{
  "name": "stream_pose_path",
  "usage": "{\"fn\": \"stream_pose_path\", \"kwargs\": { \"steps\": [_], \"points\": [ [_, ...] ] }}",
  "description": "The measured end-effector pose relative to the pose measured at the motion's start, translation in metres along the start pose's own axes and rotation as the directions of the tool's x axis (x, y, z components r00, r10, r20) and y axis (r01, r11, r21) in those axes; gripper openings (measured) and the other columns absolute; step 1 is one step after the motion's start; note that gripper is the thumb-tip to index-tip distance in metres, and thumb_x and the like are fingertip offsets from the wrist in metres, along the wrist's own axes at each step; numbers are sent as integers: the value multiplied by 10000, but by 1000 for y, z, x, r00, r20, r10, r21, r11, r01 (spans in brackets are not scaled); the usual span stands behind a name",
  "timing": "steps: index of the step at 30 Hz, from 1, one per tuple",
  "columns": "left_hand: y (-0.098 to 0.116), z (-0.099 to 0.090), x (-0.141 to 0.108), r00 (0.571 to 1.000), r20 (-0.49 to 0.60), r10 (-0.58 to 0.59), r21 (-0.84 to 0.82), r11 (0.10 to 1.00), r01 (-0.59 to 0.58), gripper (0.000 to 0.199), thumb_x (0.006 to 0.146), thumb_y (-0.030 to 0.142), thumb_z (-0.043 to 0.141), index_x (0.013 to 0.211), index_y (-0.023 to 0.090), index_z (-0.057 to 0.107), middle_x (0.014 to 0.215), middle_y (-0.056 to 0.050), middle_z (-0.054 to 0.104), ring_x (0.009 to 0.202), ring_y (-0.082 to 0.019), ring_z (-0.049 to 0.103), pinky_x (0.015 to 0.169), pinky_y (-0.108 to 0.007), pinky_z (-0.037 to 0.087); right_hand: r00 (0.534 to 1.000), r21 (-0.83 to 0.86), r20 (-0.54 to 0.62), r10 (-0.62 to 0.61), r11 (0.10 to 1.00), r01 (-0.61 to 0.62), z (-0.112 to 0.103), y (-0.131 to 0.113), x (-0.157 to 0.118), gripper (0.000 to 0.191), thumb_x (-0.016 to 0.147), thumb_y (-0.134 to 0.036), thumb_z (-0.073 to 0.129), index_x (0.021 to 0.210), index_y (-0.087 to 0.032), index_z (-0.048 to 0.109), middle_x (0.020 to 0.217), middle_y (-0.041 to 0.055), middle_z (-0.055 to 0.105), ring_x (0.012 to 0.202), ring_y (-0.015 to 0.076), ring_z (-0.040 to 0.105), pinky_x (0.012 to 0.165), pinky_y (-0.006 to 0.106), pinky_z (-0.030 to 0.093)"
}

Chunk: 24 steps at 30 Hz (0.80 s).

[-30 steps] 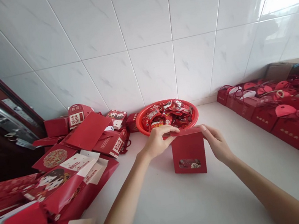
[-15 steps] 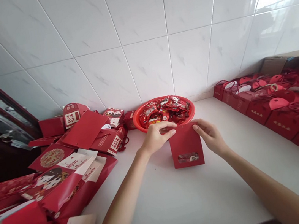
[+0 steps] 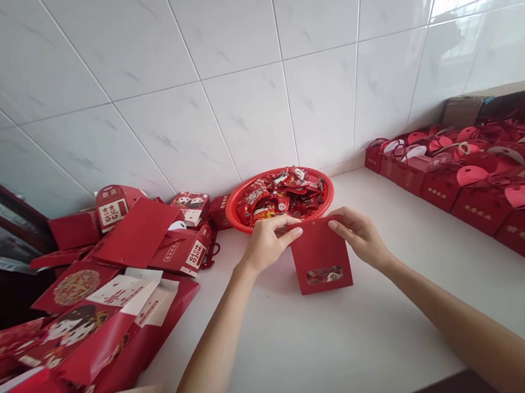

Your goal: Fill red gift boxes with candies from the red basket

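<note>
A red paper gift box stands upright on the white table, a small clear window low on its front with wrapped candy showing behind it. My left hand pinches the box's top left corner between thumb and fingers. At the top right corner, my right hand grips the same edge in a pinch. Just behind the box is a round red plastic basket heaped with red-wrapped candies.
Red boxes and flat paper packaging spread in a pile along the left. Rows of filled-out red boxes line the right side, with a cardboard box behind them. A tiled wall rises at the back.
The whole view has shifted slightly, so things appear a little further left. Both hands keep their pinch on the top edge of the gift box.
</note>
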<state>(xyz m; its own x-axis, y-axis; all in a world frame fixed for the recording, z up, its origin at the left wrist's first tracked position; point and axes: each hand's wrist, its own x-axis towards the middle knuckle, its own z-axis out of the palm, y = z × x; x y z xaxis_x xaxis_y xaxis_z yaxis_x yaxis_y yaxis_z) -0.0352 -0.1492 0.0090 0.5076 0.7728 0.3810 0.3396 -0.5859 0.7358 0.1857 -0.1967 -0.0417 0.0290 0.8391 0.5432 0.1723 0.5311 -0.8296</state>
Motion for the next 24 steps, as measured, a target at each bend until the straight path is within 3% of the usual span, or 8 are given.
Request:
{"fn": "stream_pose_path", "kwargs": {
  "steps": [10, 17, 20, 22, 24],
  "points": [
    [5, 17, -1, 997, 71, 9, -84, 996, -3, 362, 894, 464, 640, 1006, 150, 782, 1028, -82, 795, 952, -254, 728, 821, -329, 579, 996, 153, -14, 93, 984, -90, -20, -3, 5, 339, 848, -570, 708, 847, -233, 666, 771, 5, 638, 687, 158, 559, 615, 289, 462],
    [-1, 32, -3, 995, -20, 94, -5, 996, -94, 290, 942, 392, 585, 962, 170, 772, 919, -50, 796, 830, -205, 724, 726, -279, 563, 998, -1, -36, 45, 999, -45, -22, 6, 6, 337, 892, -575, 651, 981, -253, 688, 909, 32, 700, 818, 193, 630, 728, 326, 509],
    [-5, 40, -2, 988, -59, 142, 48, 989, -139, 268, 957, 379, 568, 994, 180, 743, 961, -59, 786, 881, -211, 724, 761, -297, 574, 1000, -117, -7, -3, 993, 2, -29, 7, 9, 347, 906, -574, 623, 1035, -257, 685, 963, 43, 718, 878, 210, 647, 777, 343, 509],
    [-4, 47, -2, 953, -203, 226, 136, 970, -201, 242, 941, 351, 591, 1064, 180, 710, 1043, -86, 763, 974, -232, 709, 854, -347, 575, 999, -172, 35, -29, 985, 35, -35, 7, 12, 334, 902, -567, 624, 972, -248, 696, 948, 45, 725, 866, 209, 639, 774, 344, 501],
    [2, 58, -6, 843, -397, 363, 260, 925, -276, 243, 911, 302, 620, 1112, 173, 669, 1098, -118, 718, 1052, -250, 671, 940, -404, 550, 998, -230, 32, -51, 972, 57, -44, 8, 15, 324, 886, -557, 642, 886, -239, 703, 880, 40, 721, 804, 198, 611, 734, 335, 487]
  ]
}}
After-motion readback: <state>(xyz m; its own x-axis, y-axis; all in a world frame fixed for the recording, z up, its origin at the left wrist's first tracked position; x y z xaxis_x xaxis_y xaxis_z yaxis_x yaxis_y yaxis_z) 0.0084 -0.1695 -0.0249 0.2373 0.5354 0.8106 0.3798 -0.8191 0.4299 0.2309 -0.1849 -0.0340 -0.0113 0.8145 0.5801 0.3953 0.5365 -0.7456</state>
